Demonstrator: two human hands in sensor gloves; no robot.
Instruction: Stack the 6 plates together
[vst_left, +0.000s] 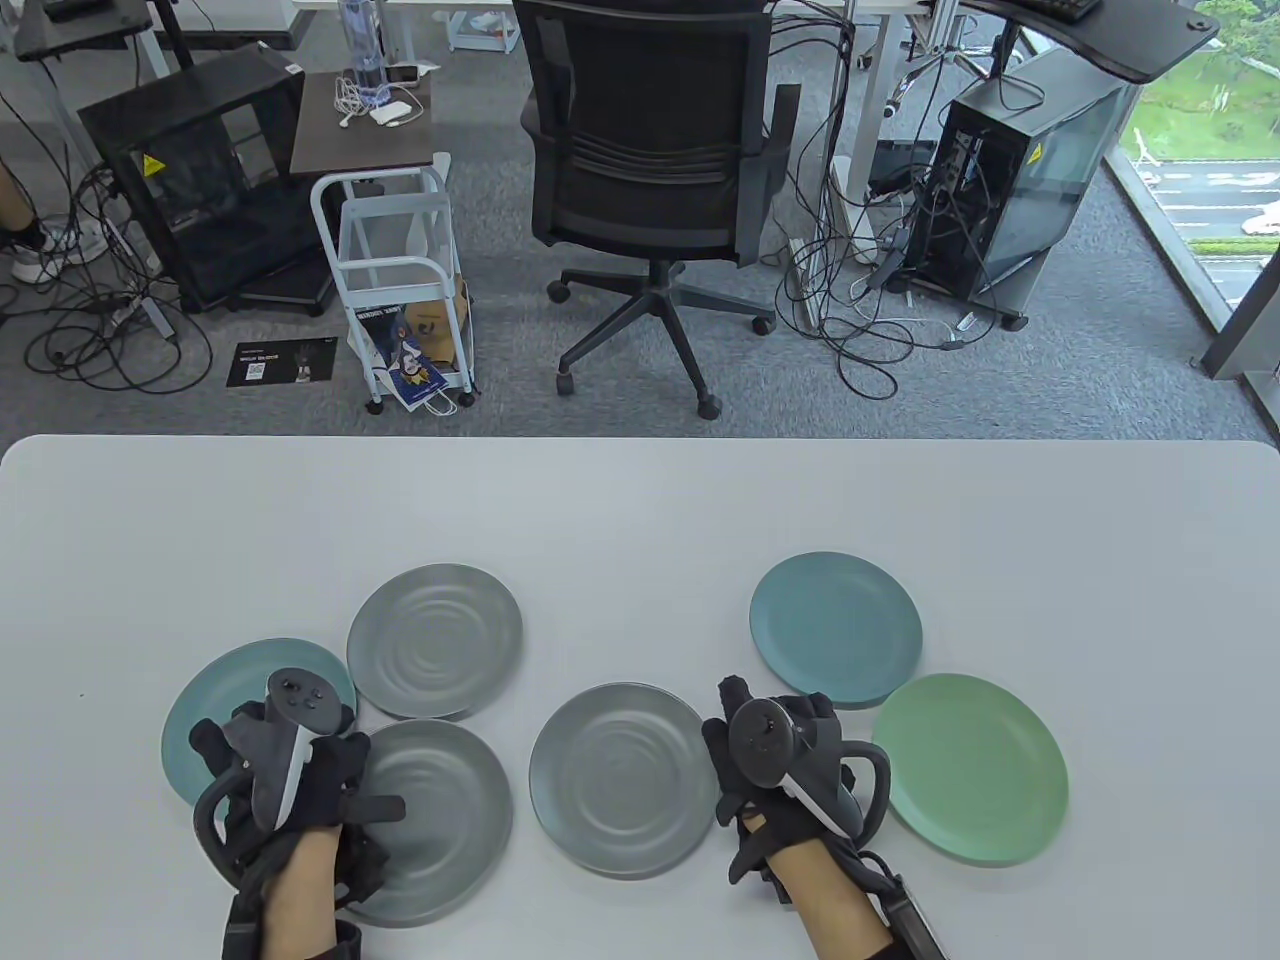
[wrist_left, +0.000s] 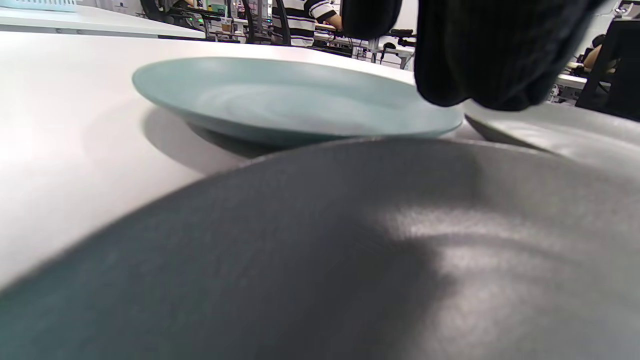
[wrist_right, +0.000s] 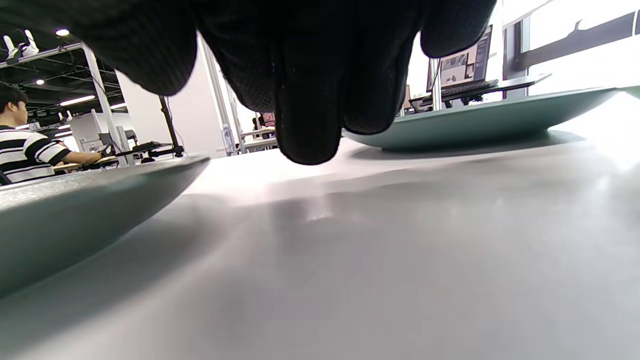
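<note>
Grey plates (vst_left: 435, 640) and teal ones lie unstacked, all six spread around me. My left hand (vst_left: 290, 770) rests over the near-left grey plate (vst_left: 440, 810), thumb on it. My right hand (vst_left: 785, 775) hovers at three o'clock of the middle grey plate (vst_left: 620, 775); grip unclear.

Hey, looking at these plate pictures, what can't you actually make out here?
- Left hand: in the table view the tracker hides whether its fingers touch the near grey plate or hover.
- Left teal plate: partly covered by that hand.
- Right hand: contact with the table is unclear; the right wrist view shows only blurred fingertips.
- Left wrist view: the near plate is blurred.
</note>
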